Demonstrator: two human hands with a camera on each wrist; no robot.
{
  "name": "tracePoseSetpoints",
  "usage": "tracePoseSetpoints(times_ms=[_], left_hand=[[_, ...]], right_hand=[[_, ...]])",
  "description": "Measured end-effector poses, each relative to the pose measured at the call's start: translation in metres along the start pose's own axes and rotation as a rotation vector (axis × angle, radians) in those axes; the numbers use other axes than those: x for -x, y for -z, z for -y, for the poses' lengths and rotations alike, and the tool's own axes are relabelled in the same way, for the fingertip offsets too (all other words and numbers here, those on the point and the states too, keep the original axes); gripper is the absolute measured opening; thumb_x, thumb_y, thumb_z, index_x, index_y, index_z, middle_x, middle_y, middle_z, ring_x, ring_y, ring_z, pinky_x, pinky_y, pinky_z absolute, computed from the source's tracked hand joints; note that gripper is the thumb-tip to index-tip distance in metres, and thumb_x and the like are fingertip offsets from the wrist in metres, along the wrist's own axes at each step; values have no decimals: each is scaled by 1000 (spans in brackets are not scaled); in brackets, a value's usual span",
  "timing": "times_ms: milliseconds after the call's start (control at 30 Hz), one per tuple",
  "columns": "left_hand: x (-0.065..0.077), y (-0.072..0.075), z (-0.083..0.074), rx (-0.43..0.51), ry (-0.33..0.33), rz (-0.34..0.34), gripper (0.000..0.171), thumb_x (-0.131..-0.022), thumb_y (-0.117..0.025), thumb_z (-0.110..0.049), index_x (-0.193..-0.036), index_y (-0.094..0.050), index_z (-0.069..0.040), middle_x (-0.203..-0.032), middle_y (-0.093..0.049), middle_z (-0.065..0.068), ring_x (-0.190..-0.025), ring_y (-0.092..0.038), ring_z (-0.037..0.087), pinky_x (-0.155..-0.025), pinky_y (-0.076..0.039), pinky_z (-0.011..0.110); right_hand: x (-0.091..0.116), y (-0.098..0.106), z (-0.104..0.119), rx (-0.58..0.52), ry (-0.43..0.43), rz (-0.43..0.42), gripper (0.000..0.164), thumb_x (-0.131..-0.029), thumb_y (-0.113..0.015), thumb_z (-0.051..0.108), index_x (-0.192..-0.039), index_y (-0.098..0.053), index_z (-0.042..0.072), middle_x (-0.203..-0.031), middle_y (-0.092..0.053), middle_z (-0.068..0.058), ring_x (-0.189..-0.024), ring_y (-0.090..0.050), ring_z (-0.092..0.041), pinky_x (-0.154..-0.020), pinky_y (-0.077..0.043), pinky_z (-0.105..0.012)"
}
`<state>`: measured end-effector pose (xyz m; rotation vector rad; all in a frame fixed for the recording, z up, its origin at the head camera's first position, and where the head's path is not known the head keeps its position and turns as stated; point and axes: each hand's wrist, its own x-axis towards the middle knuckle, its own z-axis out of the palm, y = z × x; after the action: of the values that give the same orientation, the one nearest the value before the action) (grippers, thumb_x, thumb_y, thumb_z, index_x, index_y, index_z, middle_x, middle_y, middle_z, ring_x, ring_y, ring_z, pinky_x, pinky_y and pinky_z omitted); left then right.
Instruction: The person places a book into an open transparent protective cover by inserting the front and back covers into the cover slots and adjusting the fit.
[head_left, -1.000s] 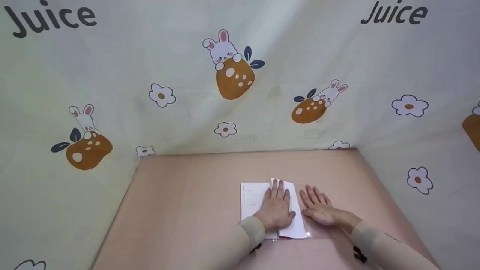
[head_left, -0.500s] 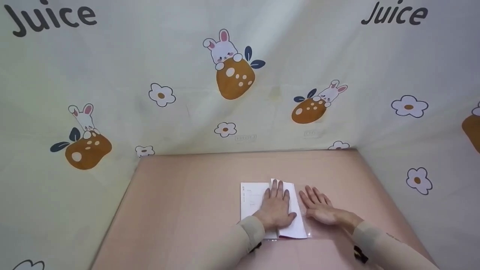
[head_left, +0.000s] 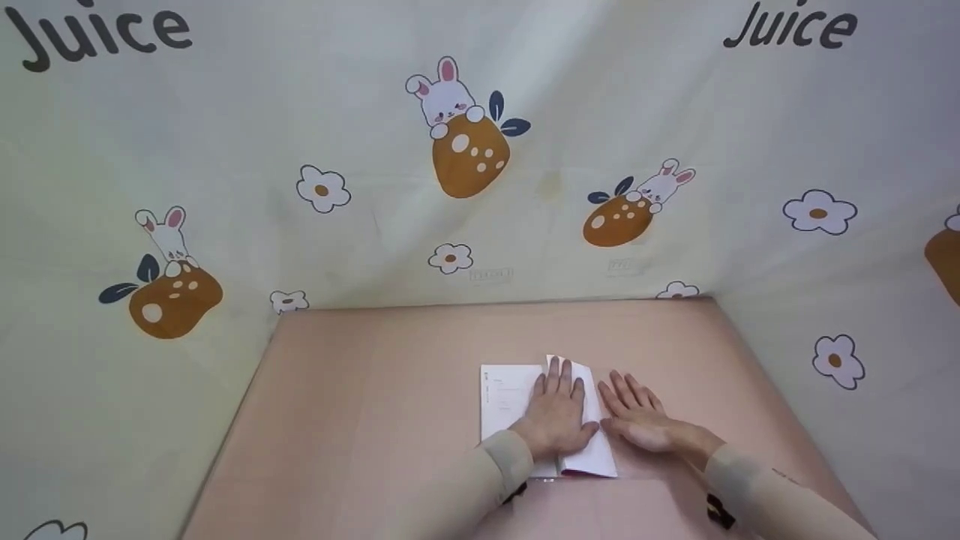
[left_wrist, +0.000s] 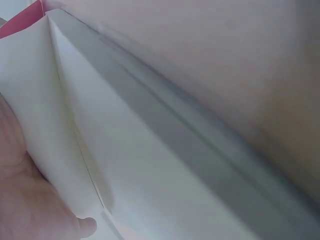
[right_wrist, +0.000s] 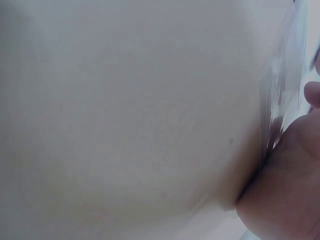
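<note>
An open booklet with white, faintly printed pages lies on the pink tabletop. My left hand rests on it near the middle, fingers extended toward the far edge. Under that palm a white leaf slants across the booklet's right side. In the left wrist view a red part shows beneath the leaf's corner, and a grey strip runs along the booklet's edge. My right hand lies just right of the leaf, fingers straight and side by side. Clear plastic film shows beside that hand in the right wrist view.
The pink tabletop spreads around the booklet. Pale cloth printed with rabbits, flowers and lettering rises behind it and along both sides. Dark straps show beneath the sleeves.
My left hand has shifted slightly to the right, and the leaf under it has moved a little with it. My right hand has stayed nearly in place.
</note>
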<state>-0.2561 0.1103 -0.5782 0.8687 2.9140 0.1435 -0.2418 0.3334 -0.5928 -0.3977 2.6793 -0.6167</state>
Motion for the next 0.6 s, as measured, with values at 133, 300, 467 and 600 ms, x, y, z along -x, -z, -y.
tracePoseSetpoints(times_ms=[133,300,467,600], left_hand=[[-3,0,-4,-6,-15,-7,83,-111,-46,-64,-174,-41,-10,-188,-22,20,-178,-15,39,-143,-27,50],[-3,1,-6,-1,-30,-5,85,-112,-38,-68,-175,-39,-10,-188,-22,20,-178,-14,40,-143,-28,50],[-5,2,-9,15,-32,6,87,-110,-38,-71,-176,-38,-13,-189,-19,20,-179,-12,39,-143,-27,51],[-8,1,-12,27,-28,26,87,-109,-40,-71,-176,-37,-15,-190,-16,18,-179,-9,38,-144,-25,51]], right_hand=[[1,-4,-2,26,16,-35,79,-119,-40,48,-179,-16,2,-188,5,-30,-174,9,-57,-135,3,-81],[0,-11,-9,-5,89,-111,81,-118,-44,50,-176,-21,-3,-185,0,-37,-170,6,-64,-132,5,-85],[-2,-16,-16,-23,126,-154,80,-118,-43,49,-176,-23,-2,-183,-2,-39,-169,4,-66,-132,6,-85],[-2,-19,-17,11,106,-176,78,-119,-40,48,-175,-24,-4,-184,-6,-36,-171,0,-63,-135,2,-81]])
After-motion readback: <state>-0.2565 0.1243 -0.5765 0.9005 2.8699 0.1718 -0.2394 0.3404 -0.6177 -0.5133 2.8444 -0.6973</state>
